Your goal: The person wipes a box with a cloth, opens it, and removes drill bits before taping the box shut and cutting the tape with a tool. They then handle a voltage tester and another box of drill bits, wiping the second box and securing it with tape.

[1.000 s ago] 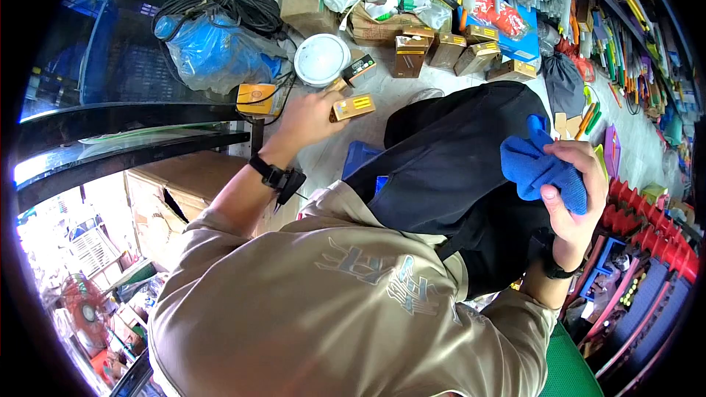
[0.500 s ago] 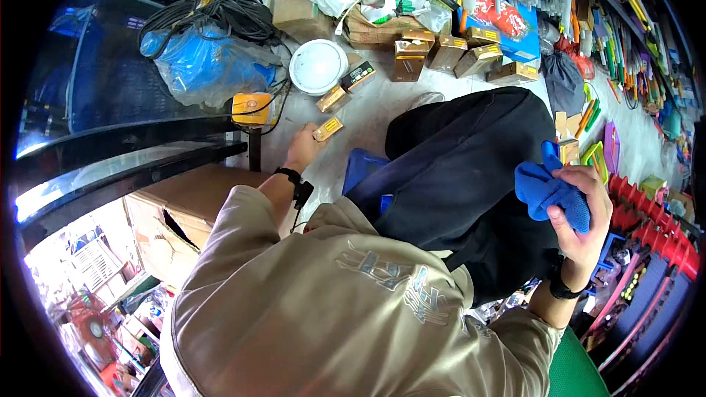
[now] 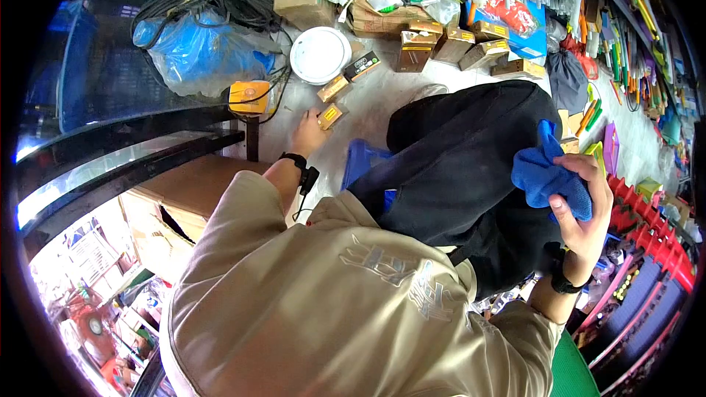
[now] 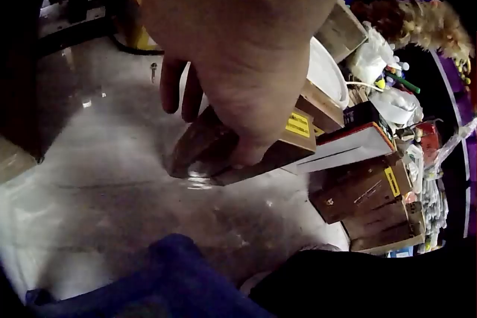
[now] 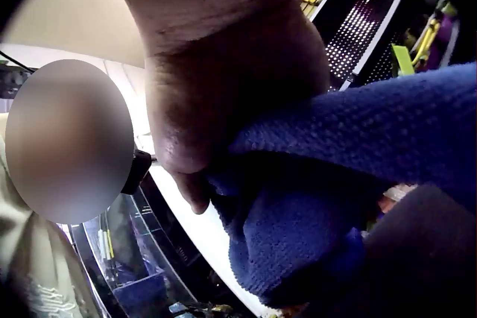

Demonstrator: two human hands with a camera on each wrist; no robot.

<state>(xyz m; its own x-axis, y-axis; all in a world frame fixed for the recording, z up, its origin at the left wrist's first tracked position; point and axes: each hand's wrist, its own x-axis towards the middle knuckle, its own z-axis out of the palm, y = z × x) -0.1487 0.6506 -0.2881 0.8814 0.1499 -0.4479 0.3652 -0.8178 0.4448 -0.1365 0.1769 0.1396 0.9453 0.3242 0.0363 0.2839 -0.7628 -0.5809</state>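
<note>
In the head view the left hand (image 3: 309,134) is low over the floor at a small brown box with a yellow label (image 3: 330,116). The left wrist view shows that hand (image 4: 242,64) with thumb and fingers around the box (image 4: 212,143), which rests on the floor; some fingers are hidden behind the palm. Another brown box (image 3: 334,88) and a black box (image 3: 361,65) stand just beyond. At the right, the right hand (image 3: 586,209) grips a crumpled blue cloth (image 3: 543,176) above the lap; the cloth (image 5: 283,236) hangs from that hand (image 5: 231,87) in the right wrist view.
A white round lid (image 3: 321,56) stands behind the boxes, with a blue bag under coiled cables (image 3: 202,55) to its left. Several brown boxes (image 3: 416,50) line the back. A blue object (image 3: 359,162) lies beside the knee; a glass case frame (image 3: 132,136) stands left.
The left hand has drawn back toward the body with the labelled box and lowered it, apart from the other brown box. The right hand still holds the cloth, slightly lower than before.
</note>
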